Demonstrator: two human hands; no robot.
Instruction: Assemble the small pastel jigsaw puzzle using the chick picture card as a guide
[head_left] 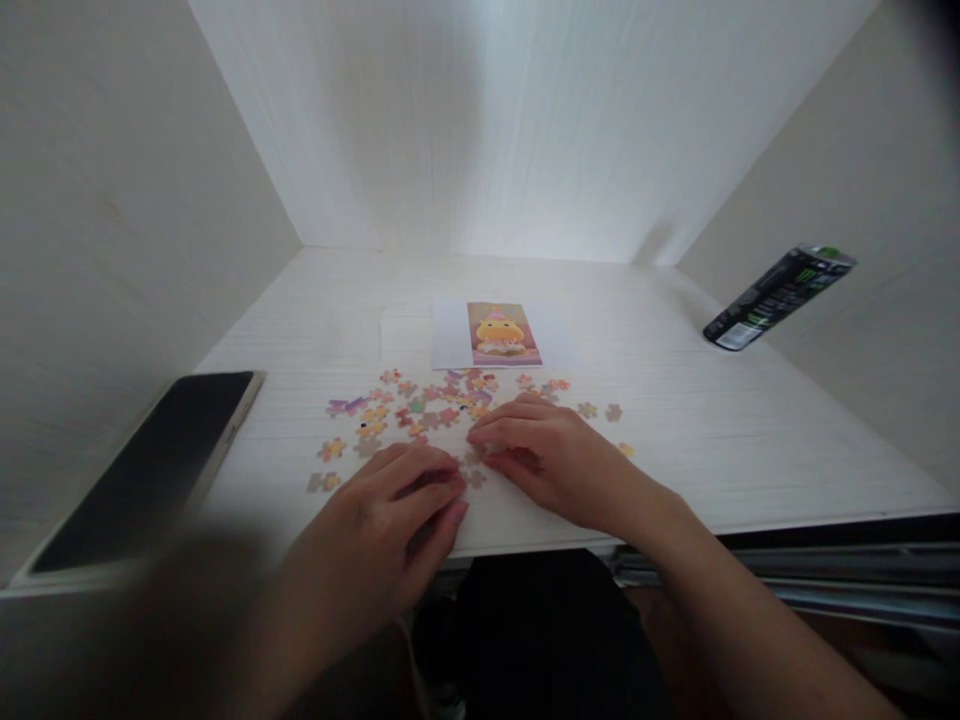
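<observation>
Many small jigsaw puzzle pieces (430, 420) lie spread over the white tabletop, some with coloured faces up, others showing a grey-brown side. My left hand (397, 510) rests at the near side of them, fingers curled together and tips beside a few grey-brown pieces (474, 478). Whether a piece sits in those fingers is hidden. Across from it, my right hand (551, 455) bends over the pieces, thumb and fingertips pinched around what looks like a puzzle piece (478, 450). Behind the pieces lies a sheet with a picture (504, 335) of a yellow cartoon figure in a pink hat.
A dark-screened tablet or phone (150, 465) lies along the left side of the white tabletop (675, 430). At the right stands a black drink can (776, 297) with green marks. Pale walls enclose the table on the left, back and right.
</observation>
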